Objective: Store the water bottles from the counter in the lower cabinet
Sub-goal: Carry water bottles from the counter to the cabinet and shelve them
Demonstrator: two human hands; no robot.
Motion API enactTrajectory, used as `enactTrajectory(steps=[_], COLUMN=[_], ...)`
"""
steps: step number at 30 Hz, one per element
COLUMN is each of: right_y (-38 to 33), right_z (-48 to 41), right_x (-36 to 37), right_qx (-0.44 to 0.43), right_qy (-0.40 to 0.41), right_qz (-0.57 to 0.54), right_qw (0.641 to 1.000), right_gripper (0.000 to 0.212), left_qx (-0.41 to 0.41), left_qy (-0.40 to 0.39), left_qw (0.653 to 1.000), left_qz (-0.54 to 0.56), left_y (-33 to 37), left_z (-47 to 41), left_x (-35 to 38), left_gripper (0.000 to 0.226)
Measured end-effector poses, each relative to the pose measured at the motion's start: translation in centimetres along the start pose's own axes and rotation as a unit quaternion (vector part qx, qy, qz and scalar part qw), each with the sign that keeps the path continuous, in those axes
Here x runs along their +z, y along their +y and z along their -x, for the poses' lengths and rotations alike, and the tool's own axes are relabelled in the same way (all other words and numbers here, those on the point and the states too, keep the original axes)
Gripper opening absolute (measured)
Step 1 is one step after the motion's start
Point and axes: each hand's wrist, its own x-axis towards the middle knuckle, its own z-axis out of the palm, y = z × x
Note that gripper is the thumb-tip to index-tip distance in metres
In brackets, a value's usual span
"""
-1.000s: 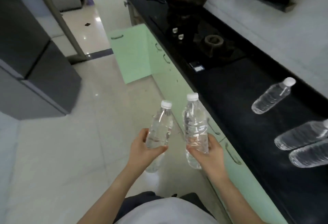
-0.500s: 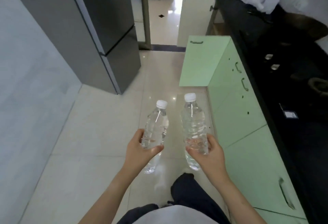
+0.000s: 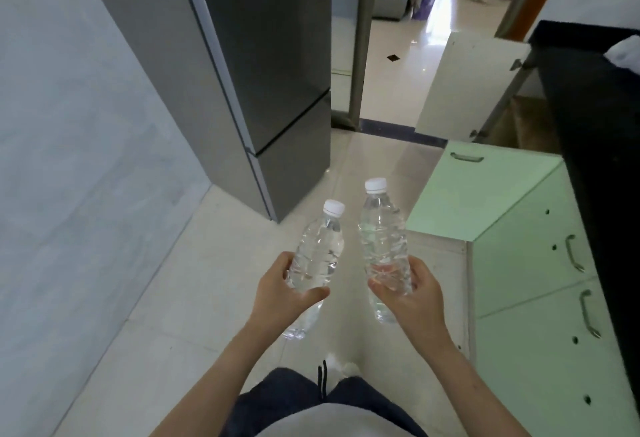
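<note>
Head view gives me a glossy pale tiled floor [image 3: 180,298] running to a doorway, with a tall grey steel fridge [image 3: 263,66] on the left and a black stone counter [image 3: 599,132] on the right. My left hand [image 3: 282,293] has its fingers wrapped around one clear plastic water bottle [image 3: 317,256], and my right hand [image 3: 414,293] is closed around a second clear bottle [image 3: 382,242]. Both stand upright over the floor, just beside the open mint-green lower cabinet door [image 3: 478,194].

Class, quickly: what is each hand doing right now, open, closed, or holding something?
Left hand: closed around a clear water bottle, white cap up.
Right hand: closed around a second water bottle, also upright.
</note>
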Motion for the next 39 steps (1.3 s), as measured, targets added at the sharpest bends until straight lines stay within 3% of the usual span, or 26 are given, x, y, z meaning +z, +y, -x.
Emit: enactTrajectory(steps=[6, 12, 21, 31, 39], right_y=[-1.0, -1.4, -8.5, -8.2, -12.5], right_z=[-11.3, -22.7, -40.3, -58.2, -74.6], right_x=[2.1, 6.9, 10.1, 4.1, -6.6], right_qx=[0.007, 0.050, 0.051, 0.079, 0.054], right_qy=[0.014, 0.046, 0.146, 0.206, 0.221], right_qz=[0.009, -0.022, -0.040, -0.035, -0.051], right_qw=[1.000, 0.997, 0.987, 0.975, 0.972], right_gripper=[0.042, 0.038, 0.039, 0.034, 0.041], left_qx=[-0.012, 0.009, 0.077, 0.044, 0.070], left_qy=[0.024, 0.001, -0.082, -0.155, -0.185], left_qw=[1.000, 1.000, 0.994, 0.987, 0.979], left_qz=[0.000, -0.024, -0.011, 0.031, 0.043], left_y=[2.2, 3.4, 13.9, 21.9, 34.6], left_z=[-11.5, -25.5, -47.9, -64.5, -77.0], left_x=[-0.3, -1.2, -3.3, 7.6, 16.6], left_gripper=[0.042, 0.043, 0.047, 0.042, 0.045])
